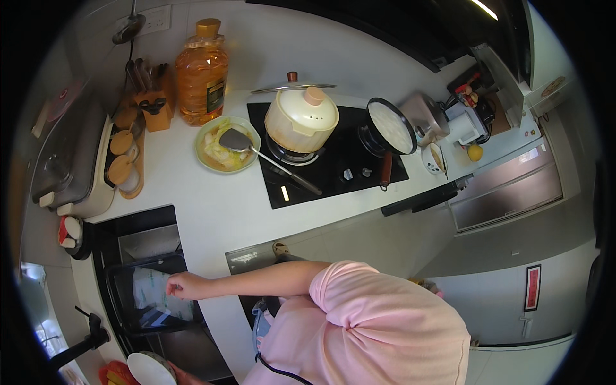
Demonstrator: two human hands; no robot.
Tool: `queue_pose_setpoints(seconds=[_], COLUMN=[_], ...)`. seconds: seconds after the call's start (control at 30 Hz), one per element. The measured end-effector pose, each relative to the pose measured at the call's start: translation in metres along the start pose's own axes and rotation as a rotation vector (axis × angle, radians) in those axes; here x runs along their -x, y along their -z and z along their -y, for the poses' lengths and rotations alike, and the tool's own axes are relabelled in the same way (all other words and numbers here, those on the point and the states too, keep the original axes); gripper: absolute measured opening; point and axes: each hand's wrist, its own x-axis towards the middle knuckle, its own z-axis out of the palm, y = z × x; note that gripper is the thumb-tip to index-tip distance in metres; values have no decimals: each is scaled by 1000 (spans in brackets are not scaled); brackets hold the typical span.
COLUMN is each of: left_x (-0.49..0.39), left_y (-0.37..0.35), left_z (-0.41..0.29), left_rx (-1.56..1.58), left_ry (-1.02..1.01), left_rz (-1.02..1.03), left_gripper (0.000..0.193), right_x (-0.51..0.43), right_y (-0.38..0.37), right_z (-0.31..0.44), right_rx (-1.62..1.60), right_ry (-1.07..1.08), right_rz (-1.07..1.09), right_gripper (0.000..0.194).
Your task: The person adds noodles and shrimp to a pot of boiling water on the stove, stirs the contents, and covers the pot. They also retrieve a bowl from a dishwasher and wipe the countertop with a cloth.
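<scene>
My right hand [187,286] is over a dark basin [114,301] set in the sink, its fingers loosely curled and nothing visible in them. Beneath it, a whitish plastic bag with green print [147,286] lies in the basin; whether my fingertips touch the bag is hard to tell. At the bottom edge, my left hand [183,375] grips a white bowl [147,369] with a patterned outside, tilted beside the sink. Most of that hand is cut off by the frame. A black faucet [91,334] rises on the sink's far side.
A lidded cream pot [303,120] and a pan of white contents [391,126] stand on the black gas hob [332,178]. A spatula [284,168] rests across a plate of cabbage [207,166] onto the hob. Nearby are an oil jug [201,77], knife block [159,113] and spice jars [126,175].
</scene>
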Motion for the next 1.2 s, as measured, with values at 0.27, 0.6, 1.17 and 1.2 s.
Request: queue_pose_setpoints(seconds=[0.27, 0.6, 1.17, 1.2], left_x=[11, -3, -40, -40], left_y=[-21, -2, 45, 48], left_z=[8, 0, -40, -42], left_rx=[-114, -21, 25, 38], left_ry=[-96, -77, -111, -115], left_rz=[10, -48, -60, -65], left_gripper=[80, 86, 87, 87], right_x=[56, 319, 341, 343], right_y=[67, 376, 509, 510], right_z=[17, -48, -62, -63], right_rx=[-94, 588, 938, 985], right_ry=[-54, -454, -811, -750], right_rz=[46, -1577, -1479, -1448], right_gripper=[14, 20, 42, 40])
